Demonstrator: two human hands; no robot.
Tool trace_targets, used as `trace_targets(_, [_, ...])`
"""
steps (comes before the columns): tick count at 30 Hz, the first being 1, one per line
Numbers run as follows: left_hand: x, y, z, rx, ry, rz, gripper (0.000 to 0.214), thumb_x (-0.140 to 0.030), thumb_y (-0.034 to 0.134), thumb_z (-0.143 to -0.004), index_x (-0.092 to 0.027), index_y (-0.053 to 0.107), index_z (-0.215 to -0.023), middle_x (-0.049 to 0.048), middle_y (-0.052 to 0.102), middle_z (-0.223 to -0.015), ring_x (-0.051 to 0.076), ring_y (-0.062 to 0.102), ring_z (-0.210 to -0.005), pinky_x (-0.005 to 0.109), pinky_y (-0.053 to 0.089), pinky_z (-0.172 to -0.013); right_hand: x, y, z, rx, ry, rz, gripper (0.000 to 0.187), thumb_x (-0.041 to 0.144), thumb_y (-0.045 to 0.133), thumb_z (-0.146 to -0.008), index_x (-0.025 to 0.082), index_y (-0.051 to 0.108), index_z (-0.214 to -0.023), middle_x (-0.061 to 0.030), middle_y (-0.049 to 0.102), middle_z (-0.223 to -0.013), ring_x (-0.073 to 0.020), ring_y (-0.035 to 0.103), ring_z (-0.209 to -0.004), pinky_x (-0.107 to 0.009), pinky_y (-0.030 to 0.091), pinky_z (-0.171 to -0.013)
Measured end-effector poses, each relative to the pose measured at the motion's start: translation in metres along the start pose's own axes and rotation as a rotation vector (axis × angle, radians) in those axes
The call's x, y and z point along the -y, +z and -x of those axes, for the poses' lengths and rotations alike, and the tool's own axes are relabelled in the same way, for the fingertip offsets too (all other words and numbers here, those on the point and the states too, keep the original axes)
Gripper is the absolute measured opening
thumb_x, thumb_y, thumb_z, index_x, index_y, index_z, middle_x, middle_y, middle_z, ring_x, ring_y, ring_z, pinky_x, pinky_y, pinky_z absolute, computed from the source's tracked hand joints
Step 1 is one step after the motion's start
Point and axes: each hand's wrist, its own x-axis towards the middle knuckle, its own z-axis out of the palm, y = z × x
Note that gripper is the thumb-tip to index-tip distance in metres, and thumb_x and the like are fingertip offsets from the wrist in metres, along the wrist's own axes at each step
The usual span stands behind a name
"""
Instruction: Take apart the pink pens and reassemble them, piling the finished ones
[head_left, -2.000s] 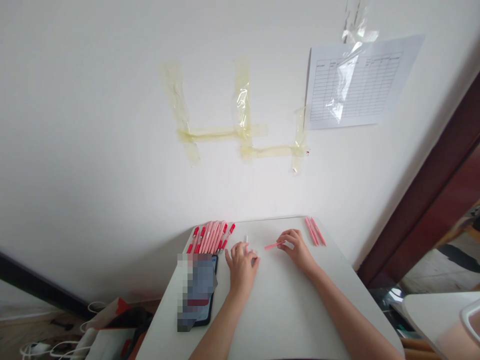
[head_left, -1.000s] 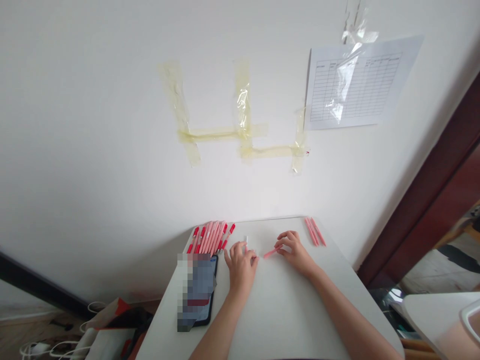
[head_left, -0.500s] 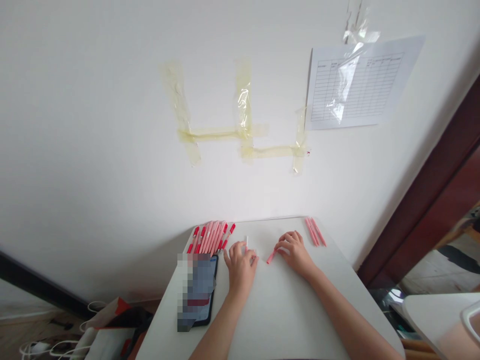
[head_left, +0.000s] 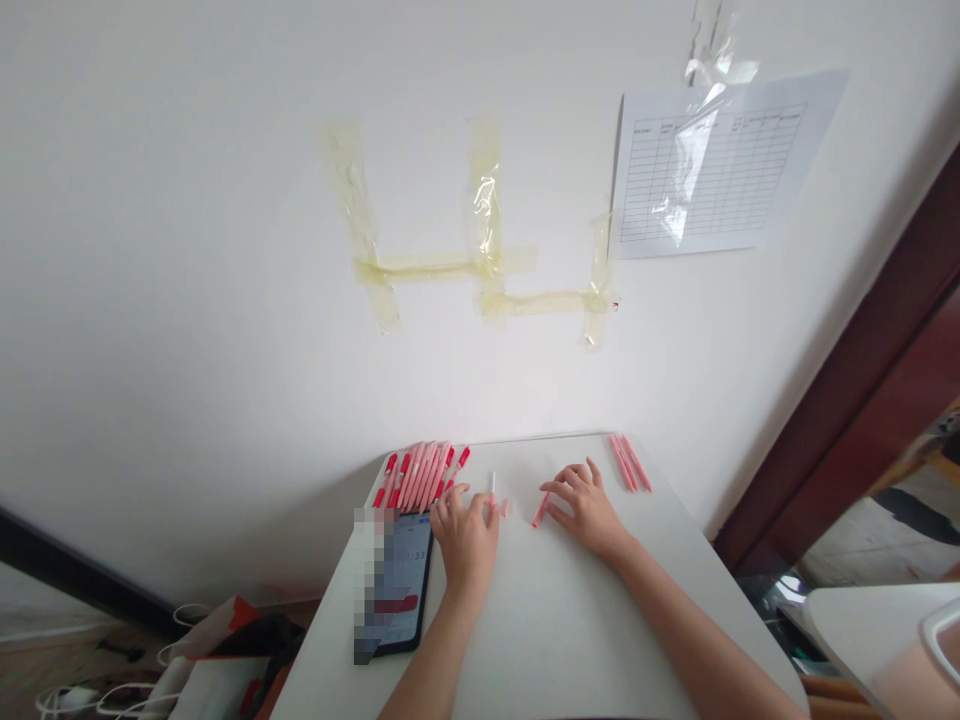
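Observation:
My left hand (head_left: 466,535) is over the table just right of the phone, fingers apart, its fingertips close to the red end of a pen in the left row (head_left: 426,475). Beside its thumb lie a thin white tube (head_left: 493,482) with a pink lower part and a small pink piece (head_left: 505,508). My right hand (head_left: 589,510) has its thumb and fingers around a short pink pen barrel (head_left: 539,514), whose lower end points toward me. The upper end of that barrel is partly covered by the fingers.
Several pink pens (head_left: 631,463) lie at the table's back right corner. A phone (head_left: 409,590), partly blurred, lies at the left of the white table (head_left: 562,640). The wall behind bears yellowed tape (head_left: 427,270) and a printed sheet (head_left: 705,180). Bags (head_left: 217,650) stand on the floor at left.
My left hand has moved left, away from the small pink piece and toward the pen row. The fingers of my right hand have spread slightly around the pink barrel, which has barely shifted.

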Motion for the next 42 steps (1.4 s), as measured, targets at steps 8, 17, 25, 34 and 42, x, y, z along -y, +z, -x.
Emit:
trace_targets(8, [-0.003, -0.001, -0.001, 0.013, -0.056, -0.064, 0.023, -0.037, 0.058, -0.088, -0.023, 0.076, -0.082, 0.0111, 0.062, -0.118, 0.029, 0.052, -0.112, 0.051, 0.037, -0.103, 0.015, -0.001, -0.001, 0.036, -0.048, 0.016, 0.026, 0.044, 0.071, -0.085, 0.032, 0.073, -0.108, -0.0065, 0.065, -0.105, -0.0297, 0.054, -0.112, -0.070, 0.011, -0.118])
trace_targets(17, [-0.006, -0.003, 0.000, 0.019, -0.050, -0.062, 0.027, -0.041, 0.058, -0.088, -0.023, 0.075, -0.077, 0.0116, 0.064, -0.118, 0.030, 0.052, -0.112, 0.051, 0.037, -0.102, 0.011, 0.002, 0.000, 0.062, -0.060, 0.018, 0.034, 0.037, 0.065, -0.089, 0.033, 0.068, -0.122, -0.0073, 0.066, -0.116, -0.0319, 0.051, -0.119, -0.070, 0.011, -0.119])
trace_targets(25, [-0.004, 0.000, 0.001, 0.020, -0.033, -0.072, 0.033, -0.042, 0.056, -0.089, -0.021, 0.074, -0.072, 0.0126, 0.064, -0.118, 0.030, 0.053, -0.113, 0.051, 0.037, -0.102, 0.014, -0.001, 0.000, 0.081, -0.062, 0.005, 0.035, 0.037, 0.062, -0.092, 0.034, 0.066, -0.126, -0.0071, 0.066, -0.120, -0.0314, 0.051, -0.120, -0.069, 0.014, -0.119])
trace_targets(34, [-0.004, -0.001, -0.002, -0.006, -0.042, -0.019, 0.025, -0.038, 0.061, -0.088, -0.021, 0.075, -0.077, 0.0117, 0.064, -0.117, 0.029, 0.055, -0.113, 0.050, 0.040, -0.102, 0.006, 0.002, 0.001, -0.033, -0.053, 0.030, 0.036, 0.032, 0.061, -0.094, 0.032, 0.063, -0.130, -0.0078, 0.065, -0.117, -0.0279, 0.055, -0.115, -0.065, 0.028, -0.116])
trace_targets(42, [-0.002, 0.010, 0.002, -0.049, 0.118, 0.160, 0.010, -0.026, 0.067, -0.084, -0.022, 0.073, -0.077, 0.0095, 0.063, -0.116, 0.028, 0.055, -0.118, 0.053, 0.042, -0.107, 0.001, 0.003, 0.000, -0.171, -0.045, 0.077, 0.030, 0.030, 0.058, -0.098, 0.034, 0.066, -0.126, -0.0080, 0.063, -0.119, -0.0274, 0.056, -0.114, -0.061, 0.038, -0.112])
